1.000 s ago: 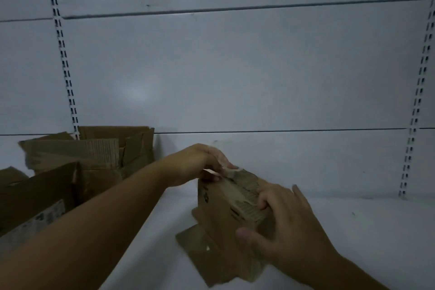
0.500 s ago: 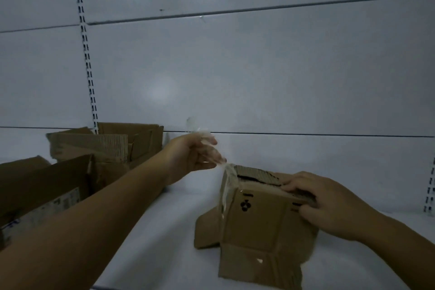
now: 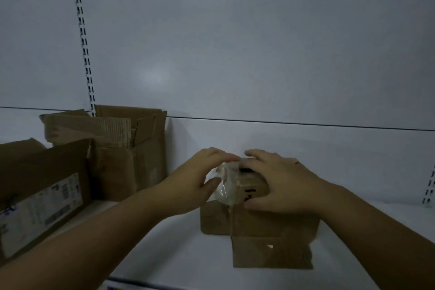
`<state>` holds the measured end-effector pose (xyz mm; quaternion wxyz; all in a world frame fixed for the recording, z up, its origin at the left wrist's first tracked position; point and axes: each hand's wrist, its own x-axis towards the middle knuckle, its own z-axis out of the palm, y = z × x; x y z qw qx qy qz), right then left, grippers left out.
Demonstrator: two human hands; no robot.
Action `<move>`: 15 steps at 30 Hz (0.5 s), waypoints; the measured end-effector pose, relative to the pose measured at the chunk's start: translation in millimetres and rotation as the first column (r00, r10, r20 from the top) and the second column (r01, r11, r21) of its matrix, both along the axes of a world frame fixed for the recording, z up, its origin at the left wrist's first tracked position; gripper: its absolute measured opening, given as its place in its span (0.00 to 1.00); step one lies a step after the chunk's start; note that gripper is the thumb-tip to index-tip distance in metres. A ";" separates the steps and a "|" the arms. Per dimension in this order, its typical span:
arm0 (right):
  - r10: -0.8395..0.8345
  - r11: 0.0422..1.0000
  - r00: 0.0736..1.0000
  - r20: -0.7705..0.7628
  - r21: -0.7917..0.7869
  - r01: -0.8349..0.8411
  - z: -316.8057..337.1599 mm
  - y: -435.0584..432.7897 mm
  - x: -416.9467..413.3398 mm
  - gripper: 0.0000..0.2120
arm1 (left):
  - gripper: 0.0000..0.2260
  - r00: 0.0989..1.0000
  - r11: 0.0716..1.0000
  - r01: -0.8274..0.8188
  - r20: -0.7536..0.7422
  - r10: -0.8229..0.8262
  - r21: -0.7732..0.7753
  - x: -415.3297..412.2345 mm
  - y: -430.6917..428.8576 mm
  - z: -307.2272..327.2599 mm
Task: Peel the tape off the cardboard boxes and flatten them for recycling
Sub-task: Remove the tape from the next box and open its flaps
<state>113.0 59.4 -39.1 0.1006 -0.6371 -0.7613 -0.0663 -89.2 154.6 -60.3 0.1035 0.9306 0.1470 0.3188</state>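
Crinkled glossy tape (image 3: 223,187) clings to cardboard box (image 3: 259,223).

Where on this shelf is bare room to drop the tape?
Bare shelf left of the small box, up to the open box, and forward to the edge. The left end is crowded by the labelled box.

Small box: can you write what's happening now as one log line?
left hand: pinches clear tape | right hand: holds small box | clear tape: partly peeled
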 end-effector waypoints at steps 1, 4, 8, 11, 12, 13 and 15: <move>0.009 1.000 1.000 -0.013 -0.009 -0.009 -1.3 2.9 -1.7 0.35 | 0.22 1.000 0.998 -0.019 0.007 0.019 0.054 -3.9 1.5 -1.8; 0.008 1.000 0.998 -0.070 0.004 -0.008 -5.1 6.8 -0.8 0.31 | 0.20 0.994 0.983 -0.070 0.098 0.054 0.169 -21.5 6.2 1.7; -0.011 0.999 0.997 -0.079 -0.040 0.008 -4.8 13.7 0.7 0.31 | 0.28 0.994 0.956 0.021 -0.108 0.011 0.294 -26.9 17.3 9.5; -0.021 0.996 0.990 -0.140 -0.093 0.008 -3.5 14.9 -0.8 0.26 | 0.26 0.955 0.997 0.051 -0.294 -0.032 0.059 2.2 26.4 7.6; -0.015 0.994 0.984 -0.177 -0.111 -0.004 -3.4 14.9 -0.6 0.23 | 0.27 0.943 0.997 0.058 -0.326 -0.070 -0.046 12.6 26.8 9.2; -0.012 0.991 0.977 -0.214 -0.130 -0.016 -3.4 15.0 -0.3 0.22 | 0.26 0.931 0.989 0.060 -0.349 -0.103 -0.132 19.3 25.0 12.8; -0.034 0.986 0.960 -0.276 -0.168 -0.014 -3.6 16.8 2.1 0.22 | 0.22 0.907 0.982 0.080 -0.396 -0.143 -0.171 23.1 15.8 26.6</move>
